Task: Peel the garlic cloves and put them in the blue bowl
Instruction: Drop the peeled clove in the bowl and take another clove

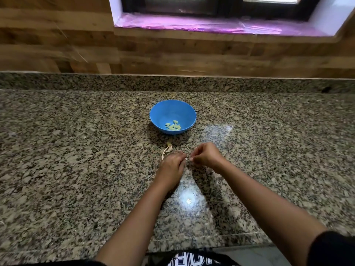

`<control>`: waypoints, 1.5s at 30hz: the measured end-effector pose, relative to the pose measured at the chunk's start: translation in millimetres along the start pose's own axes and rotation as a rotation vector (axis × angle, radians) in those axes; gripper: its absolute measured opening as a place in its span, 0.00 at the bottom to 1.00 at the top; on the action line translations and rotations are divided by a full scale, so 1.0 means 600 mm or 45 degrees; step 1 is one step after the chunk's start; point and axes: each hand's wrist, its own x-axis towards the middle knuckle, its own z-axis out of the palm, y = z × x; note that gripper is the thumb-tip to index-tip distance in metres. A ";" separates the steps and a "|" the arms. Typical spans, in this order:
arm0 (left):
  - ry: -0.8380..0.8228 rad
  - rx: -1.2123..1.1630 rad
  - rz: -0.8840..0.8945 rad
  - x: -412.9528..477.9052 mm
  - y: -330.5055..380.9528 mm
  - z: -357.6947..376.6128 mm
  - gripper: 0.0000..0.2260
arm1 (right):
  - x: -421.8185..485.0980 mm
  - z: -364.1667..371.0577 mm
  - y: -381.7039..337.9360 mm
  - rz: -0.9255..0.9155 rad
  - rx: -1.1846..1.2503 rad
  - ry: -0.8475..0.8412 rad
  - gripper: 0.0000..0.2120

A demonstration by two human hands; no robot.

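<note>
A blue bowl (pixel 172 110) stands on the granite counter, with several peeled pale cloves (pixel 173 125) lying in its bottom. Just in front of it my left hand (pixel 172 166) and my right hand (pixel 206 155) meet over the counter, fingertips together. Between them they pinch a small white garlic clove (pixel 187 159), mostly hidden by the fingers. A strip of dry garlic skin (pixel 166 150) lies on the counter beside my left hand, between the hands and the bowl.
The speckled granite counter (pixel 76 150) stretches wide to both sides, with its front edge near my body. A low granite upstand and a wood-look wall rise behind the bowl. A window sill with pink film (pixel 211 25) sits above.
</note>
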 end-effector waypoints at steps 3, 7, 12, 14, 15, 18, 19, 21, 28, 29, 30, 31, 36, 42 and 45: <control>-0.079 0.275 0.045 -0.014 -0.012 0.018 0.19 | 0.009 0.002 -0.003 -0.089 -0.474 -0.040 0.04; -0.042 0.311 0.054 -0.016 -0.012 0.021 0.19 | 0.011 0.017 -0.015 -0.269 -0.876 -0.033 0.07; -0.004 0.273 0.078 -0.018 -0.012 0.022 0.19 | -0.002 0.026 0.002 -0.411 -1.028 0.029 0.05; 0.002 0.242 0.085 -0.018 -0.012 0.023 0.18 | -0.005 0.029 0.004 -0.455 -1.038 0.059 0.04; -0.005 0.230 0.090 -0.019 -0.012 0.024 0.18 | -0.007 0.031 0.006 -0.464 -1.002 0.078 0.04; 0.049 -0.040 -0.027 -0.017 -0.008 0.018 0.13 | -0.004 0.031 0.026 -0.295 -0.534 0.165 0.05; 0.114 -0.209 -0.132 -0.014 -0.003 0.013 0.10 | -0.006 0.027 0.031 -0.169 -0.237 0.173 0.05; 0.234 -0.467 -0.311 -0.007 0.003 0.003 0.02 | -0.016 0.012 0.035 0.046 0.334 0.170 0.04; -0.041 -0.923 -0.308 0.013 0.039 -0.019 0.07 | -0.055 -0.010 0.009 0.184 1.150 -0.096 0.04; -0.061 -0.923 -0.278 0.014 0.042 -0.020 0.05 | -0.057 -0.011 0.007 0.184 1.178 -0.095 0.03; -0.058 -0.930 -0.259 0.016 0.045 -0.022 0.03 | -0.057 -0.011 0.007 0.186 1.214 -0.076 0.03; -0.051 -0.931 -0.250 0.018 0.048 -0.025 0.04 | -0.057 -0.011 0.007 0.187 1.259 -0.055 0.04; -0.010 -0.985 -0.287 0.021 0.054 -0.029 0.06 | -0.059 -0.014 0.003 0.150 1.407 -0.130 0.03; -0.029 -0.851 -0.217 0.023 0.060 -0.038 0.06 | -0.066 -0.027 -0.001 0.109 1.055 -0.287 0.07; -0.127 -0.596 -0.124 0.024 0.057 -0.045 0.07 | -0.065 -0.034 -0.004 0.008 0.823 -0.328 0.07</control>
